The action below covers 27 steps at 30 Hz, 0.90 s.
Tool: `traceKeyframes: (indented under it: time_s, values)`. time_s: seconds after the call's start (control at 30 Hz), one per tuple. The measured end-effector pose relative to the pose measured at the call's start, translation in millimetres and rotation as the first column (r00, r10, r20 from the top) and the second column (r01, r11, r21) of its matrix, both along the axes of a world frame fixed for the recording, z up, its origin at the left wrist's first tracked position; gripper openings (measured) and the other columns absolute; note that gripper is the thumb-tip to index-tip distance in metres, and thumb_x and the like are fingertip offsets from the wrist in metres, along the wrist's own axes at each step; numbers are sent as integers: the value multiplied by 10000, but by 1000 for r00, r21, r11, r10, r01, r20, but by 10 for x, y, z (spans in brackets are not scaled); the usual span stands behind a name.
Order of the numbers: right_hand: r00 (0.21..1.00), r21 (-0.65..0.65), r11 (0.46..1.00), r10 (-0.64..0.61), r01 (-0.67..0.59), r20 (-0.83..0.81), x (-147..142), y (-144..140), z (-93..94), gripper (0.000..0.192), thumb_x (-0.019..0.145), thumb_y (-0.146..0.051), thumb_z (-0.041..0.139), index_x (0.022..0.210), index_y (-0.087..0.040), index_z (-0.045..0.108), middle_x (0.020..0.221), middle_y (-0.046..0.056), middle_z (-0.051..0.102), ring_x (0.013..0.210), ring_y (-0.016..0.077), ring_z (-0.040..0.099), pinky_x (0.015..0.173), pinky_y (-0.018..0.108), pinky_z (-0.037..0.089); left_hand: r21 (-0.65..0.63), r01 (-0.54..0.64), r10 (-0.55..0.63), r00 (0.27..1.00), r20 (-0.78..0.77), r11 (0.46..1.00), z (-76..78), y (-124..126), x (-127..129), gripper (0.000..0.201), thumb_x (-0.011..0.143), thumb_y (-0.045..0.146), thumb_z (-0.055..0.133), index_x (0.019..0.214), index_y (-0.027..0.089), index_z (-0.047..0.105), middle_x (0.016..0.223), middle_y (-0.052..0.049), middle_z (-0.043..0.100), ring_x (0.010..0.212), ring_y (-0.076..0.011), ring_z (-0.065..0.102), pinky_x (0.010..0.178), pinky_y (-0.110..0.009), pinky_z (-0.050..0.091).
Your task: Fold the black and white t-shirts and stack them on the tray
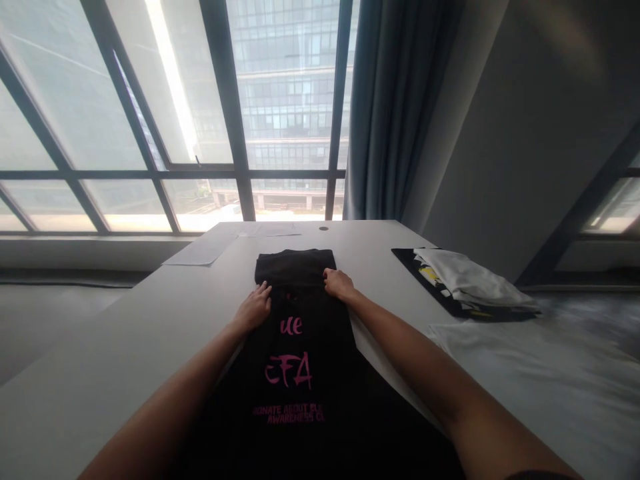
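A black T-shirt with pink lettering lies lengthwise on the white table, its sides folded in to form a long strip. Its far end is folded back over itself into a thicker band. My left hand rests on the left edge of that fold, fingers curled on the cloth. My right hand grips the right edge of the same fold. Both forearms reach out along the shirt.
A stack of folded clothes, white over black, sits at the right of the table. Sheets of paper lie at the far left edge. Large windows and a blue curtain stand behind the table.
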State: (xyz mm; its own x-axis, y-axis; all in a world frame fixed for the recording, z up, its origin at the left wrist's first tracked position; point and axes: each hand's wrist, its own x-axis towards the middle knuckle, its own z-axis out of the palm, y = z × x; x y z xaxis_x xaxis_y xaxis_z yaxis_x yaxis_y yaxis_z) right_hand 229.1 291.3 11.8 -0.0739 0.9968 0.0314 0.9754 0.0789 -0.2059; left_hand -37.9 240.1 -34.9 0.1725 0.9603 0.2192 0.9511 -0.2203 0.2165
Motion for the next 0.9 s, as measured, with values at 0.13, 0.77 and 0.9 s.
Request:
traceKeyframes:
  time_s: [0.13,0.77,0.9]
  values:
    - [998,69,998,3,-7,59,171,95,-22,302,888,-136,533,1160,-230,625,1125,104,685,1007,236,669,800,297,495,-32,28,-29,999,-26,999,24,241,247,529,932,183,391,1451,112,465,1561,-130,340,1431,-267,336,1166,-383,317]
    - [992,-8,994,-107,108,67,896,-543,169,586,892,-444,609,1371,-134,478,1355,187,534,1214,285,553,966,337,436,-156,150,-62,885,462,976,299,203,506,509,884,359,499,1341,153,585,1469,-98,491,1353,-236,467,1134,-354,346]
    - [997,-105,992,-76,73,-26,848,-1192,203,533,934,-587,464,1205,-153,613,1200,154,658,1110,292,622,900,356,474,-176,196,-97,885,455,965,364,-468,362,524,803,493,590,1209,177,682,1429,-82,542,1291,-279,532,1096,-358,397]
